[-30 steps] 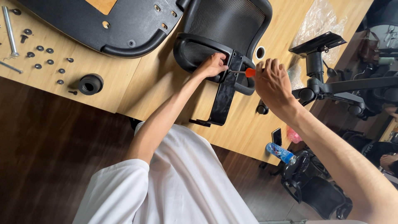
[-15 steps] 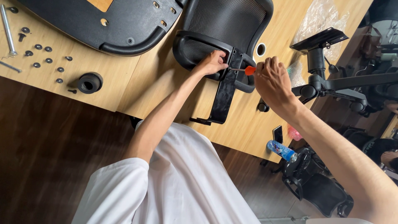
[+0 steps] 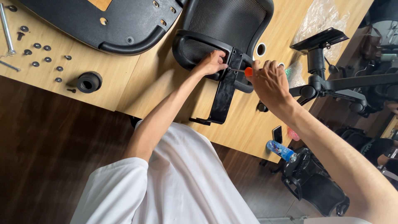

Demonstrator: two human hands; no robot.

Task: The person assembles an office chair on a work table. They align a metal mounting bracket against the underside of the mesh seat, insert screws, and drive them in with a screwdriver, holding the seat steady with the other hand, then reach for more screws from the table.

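With the mesh chair backrest (image 3: 230,20) lying on the wooden table (image 3: 166,89), the left hand (image 3: 212,63) grips its black bracket (image 3: 224,93) while the right hand (image 3: 269,81) is closed around an orange-handled screwdriver (image 3: 244,71) set against that bracket, and loose screws (image 3: 41,58) left of the backrest suggest fastening remains unfinished.

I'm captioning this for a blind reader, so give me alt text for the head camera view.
The right hand drives an orange-handled screwdriver into a black mesh chair backrest lying on a light wooden table, while the left hand steadies its frame. Small black screws lie scattered at left.
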